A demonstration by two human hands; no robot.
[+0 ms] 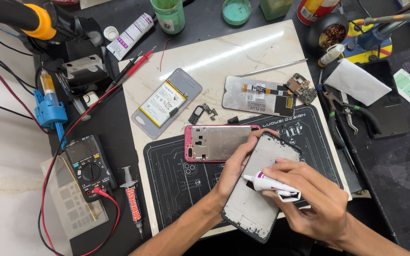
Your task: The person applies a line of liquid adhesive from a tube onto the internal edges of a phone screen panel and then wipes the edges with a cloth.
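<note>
Cluttered repair counter [105,118] carries a black work mat [176,180]. Over the mat's right half, left hand [236,168] grips a tilted phone frame [257,189]; right hand [309,199] fingers pinch a small white glue tube [271,184], nozzle on the frame's face. Advised: steady frame, light squeeze, thin even bead.

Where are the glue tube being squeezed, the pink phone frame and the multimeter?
glue tube [270,184]: head view, on its white body.
pink phone frame [214,142]: head view, on its metal middle plate.
multimeter [90,168]: head view, on its round dial.
</note>
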